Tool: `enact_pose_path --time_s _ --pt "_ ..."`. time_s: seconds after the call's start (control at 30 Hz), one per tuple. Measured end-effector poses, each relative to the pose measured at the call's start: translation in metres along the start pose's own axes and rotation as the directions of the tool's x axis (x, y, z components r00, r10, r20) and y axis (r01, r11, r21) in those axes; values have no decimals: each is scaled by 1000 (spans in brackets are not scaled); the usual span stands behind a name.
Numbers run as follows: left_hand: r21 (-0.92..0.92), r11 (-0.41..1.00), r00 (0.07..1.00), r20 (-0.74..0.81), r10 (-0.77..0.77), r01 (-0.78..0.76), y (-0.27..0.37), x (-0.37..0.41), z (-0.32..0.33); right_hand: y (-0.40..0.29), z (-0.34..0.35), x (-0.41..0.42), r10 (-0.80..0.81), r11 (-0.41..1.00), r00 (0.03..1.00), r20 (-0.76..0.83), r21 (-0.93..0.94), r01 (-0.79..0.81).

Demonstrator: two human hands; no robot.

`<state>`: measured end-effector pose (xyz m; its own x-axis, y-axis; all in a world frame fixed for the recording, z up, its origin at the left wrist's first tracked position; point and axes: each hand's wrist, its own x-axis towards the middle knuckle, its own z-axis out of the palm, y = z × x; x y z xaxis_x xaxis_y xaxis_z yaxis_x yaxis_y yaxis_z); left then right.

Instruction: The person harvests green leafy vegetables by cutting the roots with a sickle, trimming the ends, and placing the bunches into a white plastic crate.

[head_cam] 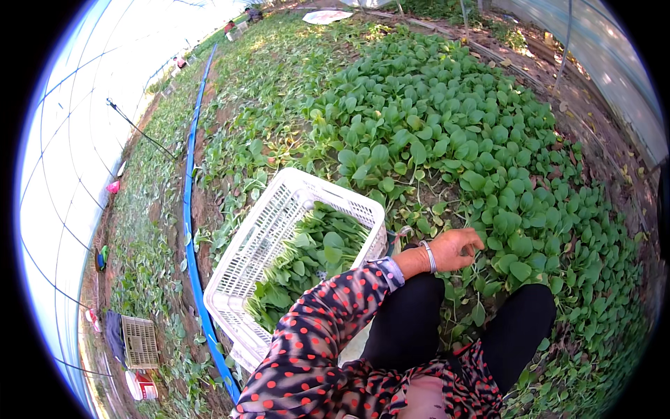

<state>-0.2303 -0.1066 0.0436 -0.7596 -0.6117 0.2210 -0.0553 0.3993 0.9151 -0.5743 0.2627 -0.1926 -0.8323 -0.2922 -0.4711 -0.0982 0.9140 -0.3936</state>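
My left hand (456,249), with a silver-coloured bangle at the wrist, hovers over leafy green plants (505,222) in front of my knees. Its fingers are curled with a gap between them, and nothing shows in the grasp. The sleeve is dark with red dots. Beneath and beside that forearm, a white plastic crate (246,230) stands tilted in the view. Picked leafy greens (309,251) lie inside it, stems towards the crate's left side and leaves towards the right. My right hand is out of view.
A blue flat hose (189,209) runs along the ground left of the crate. Farther left are a beige crate (140,343) and a white-and-red bucket (141,386). Several people crouch far off at the upper left. Poles and plastic sheeting (610,68) border the right side.
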Motion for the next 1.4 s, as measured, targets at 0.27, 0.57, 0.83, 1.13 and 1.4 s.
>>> enact_pose_path --time_s 0.27,0.57,0.83,1.13,1.4 --pt "18 883 779 462 -423 469 -9 -8 -1 22 8 -12 -21 1000 1000 14 21 21" --pt "3 767 569 668 -479 642 20 23 4 171 9 7 146 989 974 -172 53 -139" --pt "265 767 412 718 -562 584 14 78 69 129 -41 -94 241 854 957 -161 504 -131" --pt "467 771 318 721 -616 434 -9 124 126 70 -84 -27 25 969 984 -177 246 19" --pt "352 913 532 743 -406 205 -14 212 248 -29 -78 142 -291 838 925 -245 401 370"
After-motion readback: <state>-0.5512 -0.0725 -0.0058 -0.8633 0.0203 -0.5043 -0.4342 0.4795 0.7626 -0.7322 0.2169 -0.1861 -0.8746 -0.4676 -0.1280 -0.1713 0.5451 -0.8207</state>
